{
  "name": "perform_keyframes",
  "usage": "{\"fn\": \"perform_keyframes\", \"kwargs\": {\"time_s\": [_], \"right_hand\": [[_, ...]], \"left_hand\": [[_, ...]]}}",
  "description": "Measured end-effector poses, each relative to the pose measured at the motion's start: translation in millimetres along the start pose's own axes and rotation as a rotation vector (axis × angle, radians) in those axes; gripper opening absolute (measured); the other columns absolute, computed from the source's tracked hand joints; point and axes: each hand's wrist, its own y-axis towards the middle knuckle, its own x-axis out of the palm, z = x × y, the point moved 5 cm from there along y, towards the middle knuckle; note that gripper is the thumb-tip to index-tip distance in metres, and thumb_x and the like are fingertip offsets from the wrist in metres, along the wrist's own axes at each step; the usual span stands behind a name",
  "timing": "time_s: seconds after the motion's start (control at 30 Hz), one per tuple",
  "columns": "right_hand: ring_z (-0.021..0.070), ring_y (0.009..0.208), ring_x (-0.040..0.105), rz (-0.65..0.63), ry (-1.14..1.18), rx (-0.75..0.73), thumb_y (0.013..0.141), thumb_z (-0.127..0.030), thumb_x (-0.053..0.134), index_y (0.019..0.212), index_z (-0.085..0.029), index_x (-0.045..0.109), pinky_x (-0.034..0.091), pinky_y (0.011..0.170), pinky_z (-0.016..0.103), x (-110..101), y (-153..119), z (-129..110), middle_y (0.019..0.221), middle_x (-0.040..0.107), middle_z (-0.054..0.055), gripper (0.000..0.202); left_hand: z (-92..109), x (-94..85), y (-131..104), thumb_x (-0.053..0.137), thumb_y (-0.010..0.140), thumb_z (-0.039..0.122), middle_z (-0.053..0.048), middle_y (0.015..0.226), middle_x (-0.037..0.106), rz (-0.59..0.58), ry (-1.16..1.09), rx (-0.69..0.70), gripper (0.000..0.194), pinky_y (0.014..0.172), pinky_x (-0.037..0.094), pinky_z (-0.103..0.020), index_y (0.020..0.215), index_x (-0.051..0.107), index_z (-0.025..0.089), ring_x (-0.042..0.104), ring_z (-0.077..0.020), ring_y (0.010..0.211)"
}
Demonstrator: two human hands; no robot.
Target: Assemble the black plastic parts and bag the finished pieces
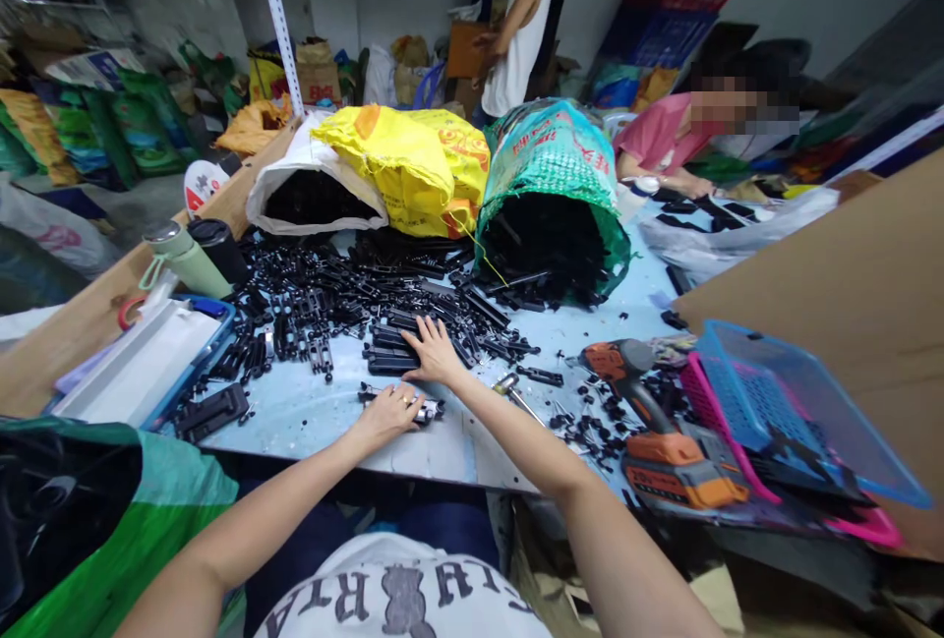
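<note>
My left hand [392,409] is low over the table's front part, its fingers curled over a long black-and-silver part [429,410]. Just beyond it, my right hand [437,353] has its fingers spread and touches the right end of a row of long black plastic pieces [389,353] lying side by side. Behind both hands spreads a heap of small black parts [317,289]. A metal-headed tool with a bar-like handle [520,397] lies to the right of my hands.
An orange cordless drill [649,422], loose screws and a blue basket [811,412] are at the right. White, yellow [420,166] and green sacks [553,176] stand behind the heap. A flask [188,260] and tray [147,363] sit left. One person stands behind; another works at far right.
</note>
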Motion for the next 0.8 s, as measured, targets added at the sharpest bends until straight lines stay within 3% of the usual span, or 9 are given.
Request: {"fn": "perform_keyframes", "kwargs": {"time_s": [0.17, 0.4, 0.5, 0.6, 0.67, 0.8], "right_hand": [[0.0381, 0.132, 0.022, -0.062, -0.022, 0.007, 0.066, -0.064, 0.062, 0.136, -0.026, 0.038, 0.007, 0.105, 0.054, 9, 11, 19, 0.145, 0.026, 0.017, 0.084], [0.0339, 0.135, 0.017, -0.198, 0.105, -0.093, 0.061, -0.055, 0.070, 0.141, -0.024, 0.029, 0.008, 0.106, 0.055, -10, 21, 39, 0.148, 0.019, 0.016, 0.095], [0.0282, 0.133, 0.026, -0.086, 0.256, -0.038, 0.072, -0.047, 0.064, 0.138, -0.020, 0.035, 0.021, 0.106, 0.048, -31, 31, 50, 0.145, 0.027, 0.015, 0.076], [0.0238, 0.125, 0.039, 0.081, 0.342, 0.046, 0.080, -0.039, 0.057, 0.128, -0.016, 0.048, 0.031, 0.103, 0.039, -45, 43, 61, 0.137, 0.041, 0.014, 0.053], [0.0221, 0.120, 0.045, 0.111, 0.352, 0.046, 0.082, -0.035, 0.056, 0.123, -0.015, 0.051, 0.034, 0.101, 0.037, -46, 53, 67, 0.130, 0.048, 0.013, 0.047], [0.0184, 0.114, 0.049, 0.049, 0.221, 0.095, 0.084, -0.034, 0.053, 0.123, -0.013, 0.050, 0.037, 0.098, 0.030, -42, 83, 85, 0.122, 0.055, 0.011, 0.044]], "left_hand": [[-8, 6.8, 5, 0.055, 0.080, 0.048, -0.021, 0.140, 0.034, 0.071, 0.012, -0.255, 0.071, 0.105, 0.029, -0.047, 0.135, 0.034, 0.009, 0.025, -0.0310, 0.134], [-22, 21.7, 22, 0.055, 0.080, 0.045, -0.021, 0.142, 0.031, 0.044, 0.019, -0.306, 0.070, 0.108, 0.026, -0.046, 0.136, 0.033, 0.008, 0.020, -0.0297, 0.135], [-33, 24.1, 33, 0.054, 0.082, 0.042, -0.020, 0.141, 0.033, 0.022, 0.004, -0.317, 0.067, 0.109, 0.024, -0.046, 0.135, 0.034, 0.007, 0.022, -0.0289, 0.135], [-39, 17.5, 41, 0.055, 0.082, 0.040, -0.020, 0.140, 0.036, 0.032, -0.018, -0.338, 0.063, 0.109, 0.024, -0.046, 0.132, 0.038, 0.006, 0.024, -0.0291, 0.134], [-37, 6.7, 38, 0.055, 0.082, 0.039, -0.019, 0.141, 0.035, 0.085, -0.040, -0.314, 0.062, 0.109, 0.025, -0.046, 0.132, 0.038, 0.007, 0.022, -0.0290, 0.135], [-30, -16.7, 0, 0.047, 0.087, 0.036, -0.016, 0.143, 0.033, 0.265, -0.076, -0.283, 0.057, 0.107, 0.029, -0.046, 0.137, 0.032, 0.012, 0.020, -0.0270, 0.136]]}}
